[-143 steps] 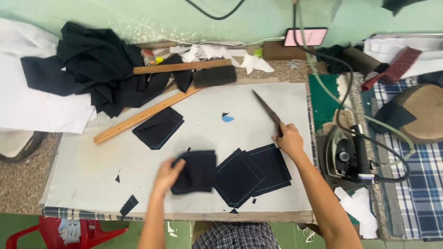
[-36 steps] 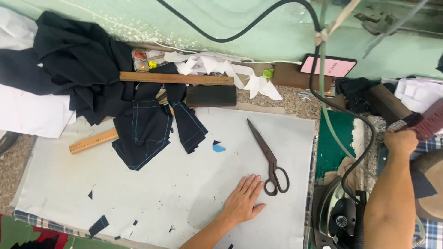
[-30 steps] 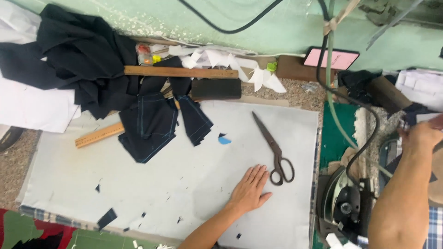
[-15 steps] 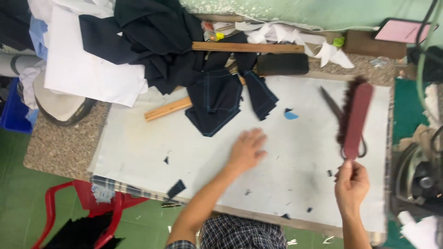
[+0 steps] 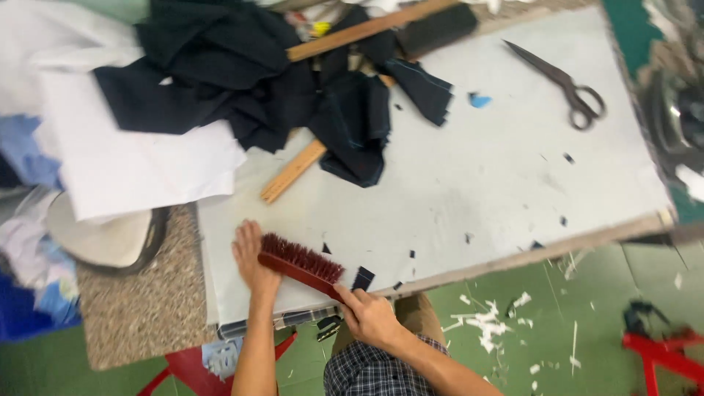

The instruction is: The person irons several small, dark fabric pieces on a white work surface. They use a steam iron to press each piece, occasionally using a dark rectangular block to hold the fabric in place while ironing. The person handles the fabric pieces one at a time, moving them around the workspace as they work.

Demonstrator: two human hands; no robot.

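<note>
My right hand (image 5: 370, 317) grips the handle of a red brush (image 5: 301, 264) with dark red bristles, held low over the near-left corner of the grey cutting board (image 5: 469, 176). My left hand (image 5: 251, 257) lies flat on the board just left of the brush head, fingers apart. Small dark fabric scraps (image 5: 361, 278) lie beside the brush at the board's front edge.
Dark fabric pieces (image 5: 352, 125) are heaped at the board's far left over two wooden rulers (image 5: 293, 170). Scissors (image 5: 565, 77) and a blue chalk (image 5: 479, 100) lie at the far right. White paper (image 5: 139, 169) lies left. Paper bits litter the green floor (image 5: 506, 323).
My right hand fetched the brush from the right and brought it down to the board's near-left corner. My left hand slid left along the board. The view has swung and tilted left.
</note>
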